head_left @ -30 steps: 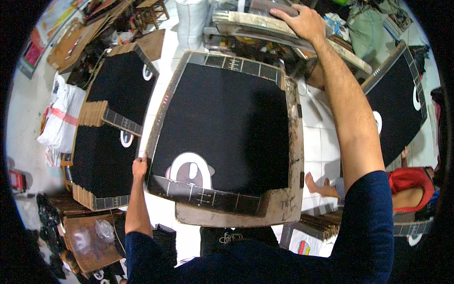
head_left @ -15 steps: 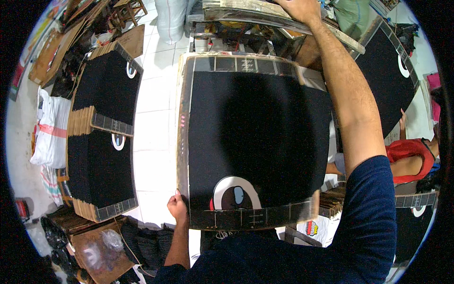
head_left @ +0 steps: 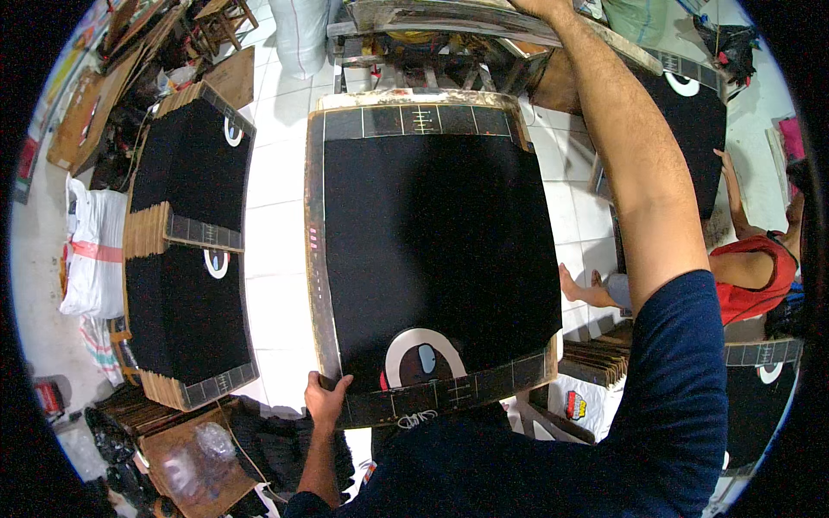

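Note:
In front of me lies a large flat board [head_left: 316,285] with a black cloth panel [head_left: 440,233] on it. Near the board's near edge the cloth bears a rounded white, brown and blue eye-like print [head_left: 425,360]. My left hand [head_left: 324,399] is closed on the board's near left corner, thumb on top and fingers underneath. Reaching far forward, my right hand [head_left: 542,7] is at a long wooden-edged frame [head_left: 484,19] by the picture's top rim. Its fingers are cut off there, so its grip does not show.
Stacked boards with black cloth [head_left: 190,311] stand at left. At right a person in a red top [head_left: 760,276] has a hand on another black-cloth board [head_left: 691,129]. White sacks [head_left: 300,39] are at the back, and a cardboard box [head_left: 186,466] is at lower left.
The board appears further left in the picture. My left thumb now lies over its corner. My right hand has shifted toward the top rim. The other person's board has changed its angle.

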`<action>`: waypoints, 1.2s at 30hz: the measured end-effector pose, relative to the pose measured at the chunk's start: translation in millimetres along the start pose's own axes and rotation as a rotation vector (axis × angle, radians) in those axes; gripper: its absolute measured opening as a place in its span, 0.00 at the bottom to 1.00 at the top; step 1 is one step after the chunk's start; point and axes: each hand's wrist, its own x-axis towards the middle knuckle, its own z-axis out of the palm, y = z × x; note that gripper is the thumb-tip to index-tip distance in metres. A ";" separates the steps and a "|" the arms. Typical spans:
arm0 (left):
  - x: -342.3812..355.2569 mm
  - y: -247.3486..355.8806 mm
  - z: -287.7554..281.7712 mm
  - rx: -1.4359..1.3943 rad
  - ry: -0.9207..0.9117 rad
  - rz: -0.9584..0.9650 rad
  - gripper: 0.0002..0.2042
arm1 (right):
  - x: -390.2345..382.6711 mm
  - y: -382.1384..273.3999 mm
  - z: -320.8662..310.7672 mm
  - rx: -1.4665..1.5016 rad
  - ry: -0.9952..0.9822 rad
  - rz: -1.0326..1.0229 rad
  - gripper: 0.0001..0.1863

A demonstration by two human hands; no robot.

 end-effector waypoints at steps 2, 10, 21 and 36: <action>-4.1 4.1 3.9 -0.016 0.045 0.027 0.31 | 3.5 0.3 -1.8 -0.011 0.009 0.005 0.44; 13.4 21.4 1.5 -0.029 0.054 0.053 0.36 | 12.7 1.3 -12.3 -0.015 0.000 -0.016 0.45; 31.1 3.1 16.3 0.114 0.060 0.057 0.39 | 28.3 -0.5 -19.6 -0.020 -0.038 0.011 0.47; 163.8 397.7 26.2 -1.676 -0.266 -0.040 0.41 | -225.3 10.0 116.2 0.006 0.218 -0.241 0.34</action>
